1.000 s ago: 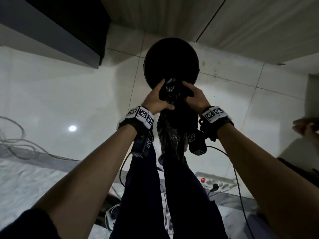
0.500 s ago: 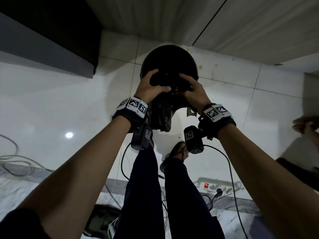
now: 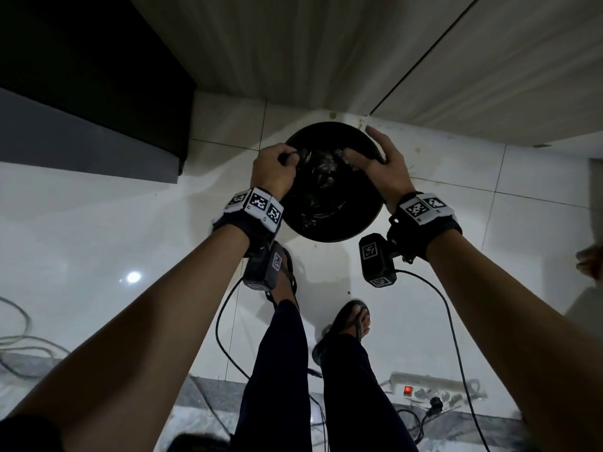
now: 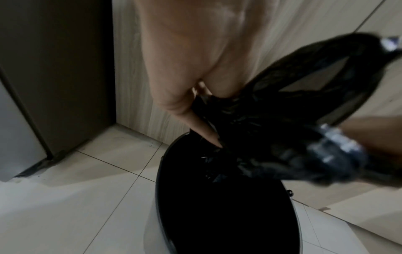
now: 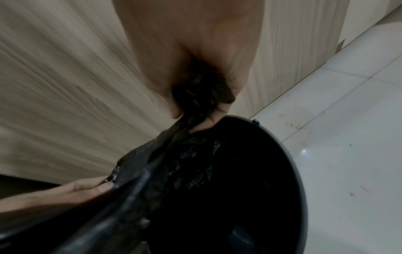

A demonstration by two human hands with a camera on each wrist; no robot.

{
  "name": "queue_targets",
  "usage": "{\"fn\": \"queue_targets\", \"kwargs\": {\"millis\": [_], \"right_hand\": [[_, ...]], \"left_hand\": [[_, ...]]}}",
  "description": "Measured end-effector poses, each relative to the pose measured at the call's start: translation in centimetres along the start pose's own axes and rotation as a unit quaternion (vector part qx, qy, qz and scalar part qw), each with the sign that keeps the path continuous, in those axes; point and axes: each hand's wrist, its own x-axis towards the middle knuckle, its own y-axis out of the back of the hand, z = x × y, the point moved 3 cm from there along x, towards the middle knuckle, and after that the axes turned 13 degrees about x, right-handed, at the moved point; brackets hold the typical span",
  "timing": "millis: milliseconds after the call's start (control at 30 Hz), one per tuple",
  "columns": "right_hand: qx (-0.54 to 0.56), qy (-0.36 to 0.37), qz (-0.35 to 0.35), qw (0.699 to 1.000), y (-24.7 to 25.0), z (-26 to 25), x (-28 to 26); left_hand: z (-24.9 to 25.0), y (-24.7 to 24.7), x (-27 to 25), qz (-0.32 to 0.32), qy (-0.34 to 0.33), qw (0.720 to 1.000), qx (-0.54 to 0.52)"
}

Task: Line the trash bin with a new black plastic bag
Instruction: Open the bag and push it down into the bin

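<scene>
Spread apart since a second ago, both hands over the trash bin on the floor: left hand and right hand each gripping bunched black bag edge, bag hanging inside the bin mouth.

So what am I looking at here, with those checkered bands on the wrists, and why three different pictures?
No machine here: a person wears three cameras. The head view looks down at both arms; the checkered wristbands carry the two wrist cameras, which look along each hand. On the tiled floor stands a round black trash bin. The left hand and right hand each grip a bunched edge of a black plastic bag, spreading it over the bin's opening. A power strip lies near the feet.
</scene>
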Motion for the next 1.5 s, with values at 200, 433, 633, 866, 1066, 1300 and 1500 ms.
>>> {"fn": "queue_targets", "kwargs": {"millis": [200,433,633,866,1066,1300,1500], "right_hand": [[0.028,-0.028,-0.042,0.998,-2.4,-0.8,0.0],[-0.057,0.073,-0.022,0.996,-2.7,-3.2,0.9],[0.005,0.035,-0.076,0.997,-3.1,-3.7,0.4],[-0.092,0.101,-0.055,0.989,-2.4,-2.2,0.1],[-0.090,0.147,0.043,0.984,-0.3,-2.1,0.1],[-0.089,0.165,0.063,0.980,-0.2,-3.3,0.1],[-0.166,0.215,0.033,0.962,-1.7,-4.3,0.1]], "left_hand": [[2.2,0.1,1.1,-0.042,0.054,0.995,-0.066],[3.2,0.9,-0.9,-0.153,-0.055,0.985,0.054],[4.0,1.1,-0.2,-0.122,-0.082,0.989,0.034],[3.4,0.3,0.7,-0.117,0.009,0.987,-0.110],[2.6,2.2,1.0,-0.021,0.057,0.991,-0.118],[1.6,5.2,0.9,0.122,-0.002,0.992,-0.031],[6.8,5.0,-1.7,0.134,-0.292,0.929,0.182]]}}
